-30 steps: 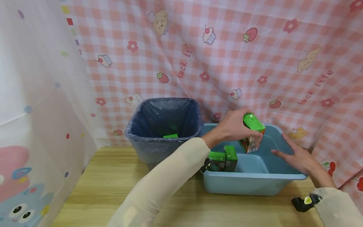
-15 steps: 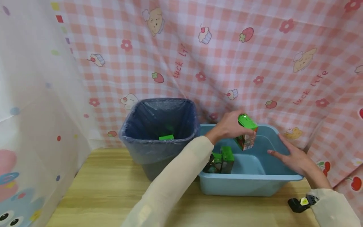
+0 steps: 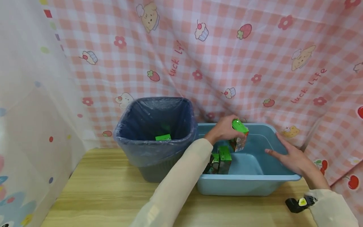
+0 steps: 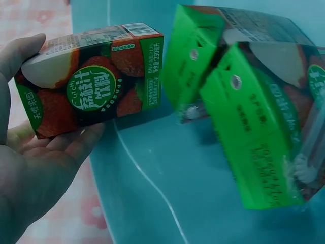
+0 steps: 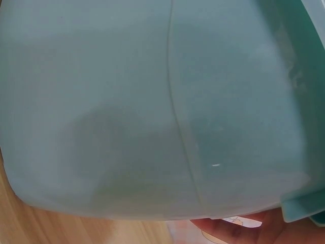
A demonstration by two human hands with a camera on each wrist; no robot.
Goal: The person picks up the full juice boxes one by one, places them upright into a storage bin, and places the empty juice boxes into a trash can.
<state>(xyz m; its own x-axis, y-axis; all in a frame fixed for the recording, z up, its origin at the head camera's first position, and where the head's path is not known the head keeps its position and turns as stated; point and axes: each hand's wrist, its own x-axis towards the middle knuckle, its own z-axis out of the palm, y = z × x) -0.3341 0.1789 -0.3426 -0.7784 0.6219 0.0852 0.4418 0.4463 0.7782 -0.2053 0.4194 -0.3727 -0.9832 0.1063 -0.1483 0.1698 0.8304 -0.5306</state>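
Note:
My left hand (image 3: 225,127) grips a lychee juice box (image 4: 94,81) between thumb and fingers, above the far side of the blue tub (image 3: 249,186). The box has a green top and leans a little. Two more green-topped juice boxes (image 4: 254,137) stand side by side at the tub's left end, with straws in clear wrap on their sides. My right hand (image 3: 295,160) rests on the tub's right rim. Its thumb stretches over the inside and the fingers lie along the outside. In the right wrist view, the tub wall hides part of the fingers (image 5: 233,231).
To the tub's left stands a dark bin (image 3: 153,154) lined with a clear plastic bag. A green-topped object (image 3: 163,137) shows inside it. Both containers stand on a wooden table (image 3: 107,189), against a pink checked cloth (image 3: 170,47).
My left hand has moved slightly left and lower with the juice box, toward the other boxes. The right hand has kept its place on the tub rim. The head view has shifted a little.

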